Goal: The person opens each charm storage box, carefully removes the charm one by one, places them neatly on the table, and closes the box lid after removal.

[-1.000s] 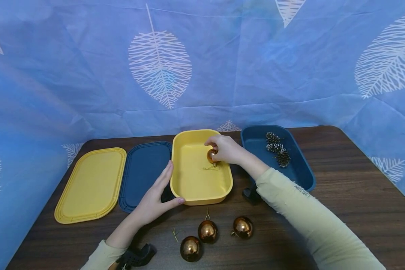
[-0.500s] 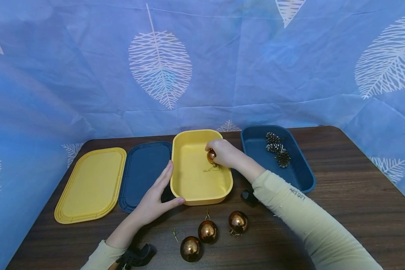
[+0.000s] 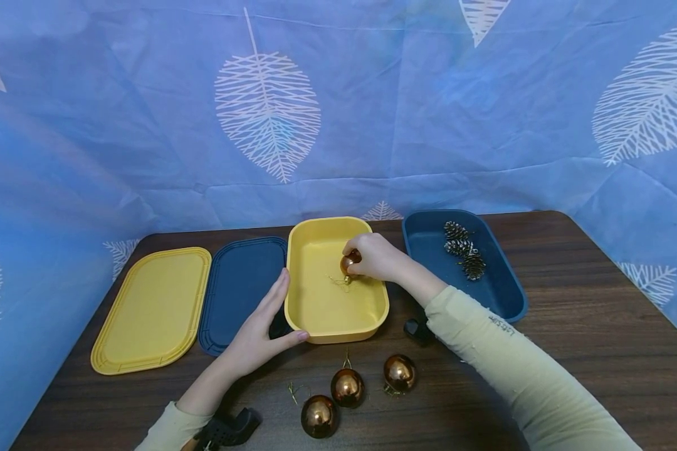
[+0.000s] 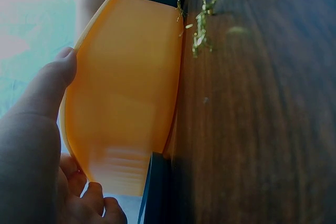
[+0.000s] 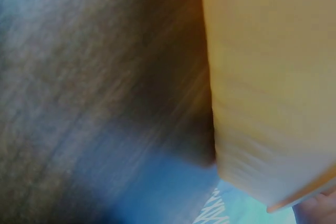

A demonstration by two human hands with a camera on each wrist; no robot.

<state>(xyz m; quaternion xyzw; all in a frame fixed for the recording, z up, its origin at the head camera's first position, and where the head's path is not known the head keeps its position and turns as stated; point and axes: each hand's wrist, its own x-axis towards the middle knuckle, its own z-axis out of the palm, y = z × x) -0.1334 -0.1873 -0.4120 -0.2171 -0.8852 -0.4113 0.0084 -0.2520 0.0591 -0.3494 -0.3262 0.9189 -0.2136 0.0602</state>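
Note:
My right hand (image 3: 375,257) reaches over the right rim of a yellow container (image 3: 327,315). Its thumb and fingers pinch a shiny copper bauble (image 3: 346,262) low inside it; the bauble's cap and gold string point toward the near side. My left hand (image 3: 255,341) rests along the container's left side and near corner, thumb and fingers spread and fairly straight. In the left wrist view that hand (image 4: 44,103) touches the rim of the yellow wall (image 4: 126,77). The right wrist view shows only a bit of the right hand (image 5: 318,209) past the container's wall (image 5: 273,77).
Three copper baubles (image 3: 320,416) lie on the dark wooden table (image 3: 575,300) in front, with a loose gold string (image 3: 293,393). On the right stands a blue container (image 3: 496,299) holding several pinecones (image 3: 459,247). A blue lid (image 3: 242,282) and a yellow lid (image 3: 152,307) lie left.
My right hand first closed its fingers more around the bauble, then shifted it slightly left. The rightmost bauble on the table rolled a little left. My left hand stayed in place.

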